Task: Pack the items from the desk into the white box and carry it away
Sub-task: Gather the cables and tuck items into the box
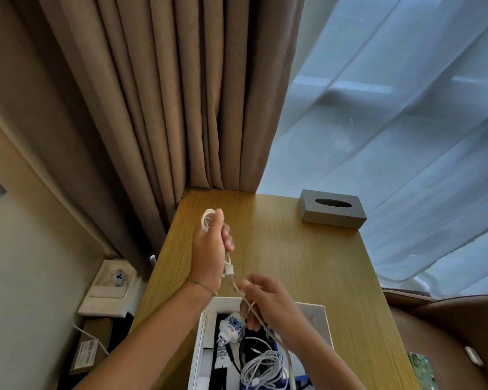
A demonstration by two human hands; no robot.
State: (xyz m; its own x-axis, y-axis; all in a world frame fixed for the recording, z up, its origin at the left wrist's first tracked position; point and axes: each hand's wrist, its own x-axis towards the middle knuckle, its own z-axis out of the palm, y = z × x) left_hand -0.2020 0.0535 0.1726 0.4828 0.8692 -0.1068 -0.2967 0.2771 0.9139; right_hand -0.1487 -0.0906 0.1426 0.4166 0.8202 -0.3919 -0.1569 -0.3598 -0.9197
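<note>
My left hand (210, 249) is raised over the wooden desk (307, 263) and is closed around a coiled white cable (207, 219), whose loops stick out above the fingers. A white USB plug (229, 270) hangs below that hand. My right hand (268, 301) pinches the loose run of the same cable just above the white box (206, 327). In the box lie a white charger with a blue pattern (233, 327), a bundled grey-white cable (261, 367) and some dark items.
A grey tissue box (333, 208) stands at the desk's far right. Brown curtains (166, 94) and sheer white curtains (392, 122) hang behind. A phone (421, 368) lies on a brown chair (448, 319) to the right. Wall sockets (116, 280) sit left of the desk.
</note>
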